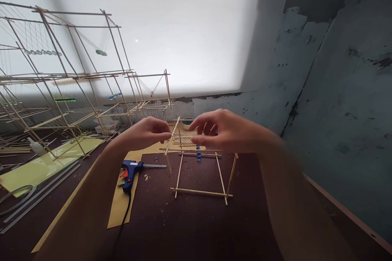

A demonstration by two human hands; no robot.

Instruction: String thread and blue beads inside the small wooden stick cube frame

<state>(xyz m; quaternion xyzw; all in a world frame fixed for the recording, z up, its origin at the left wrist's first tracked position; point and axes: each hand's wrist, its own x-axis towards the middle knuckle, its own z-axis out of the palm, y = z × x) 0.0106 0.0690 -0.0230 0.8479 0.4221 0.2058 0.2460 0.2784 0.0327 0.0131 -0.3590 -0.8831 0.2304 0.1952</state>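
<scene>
A small box-shaped frame of thin wooden sticks (200,192) stands on the dark table in front of me. Threads cross its upper part, and a short row of blue glass marbles (199,155) hangs inside it. My left hand (147,134) is closed, its thumb and fingertips pinched at the frame's upper left stick (173,132). Over the frame's right side hovers my right hand (222,130), with thumb and fingers apart and nothing visible between them. Its palm hides part of the upper right stick.
A blue glue gun (131,173) lies left of the frame on a yellow strip (118,212). Larger stick frames with hanging marbles (101,52) crowd the left. A white glue bottle (36,147) and clear glue sticks (43,193) lie there too. A worn wall (343,102) rises at right.
</scene>
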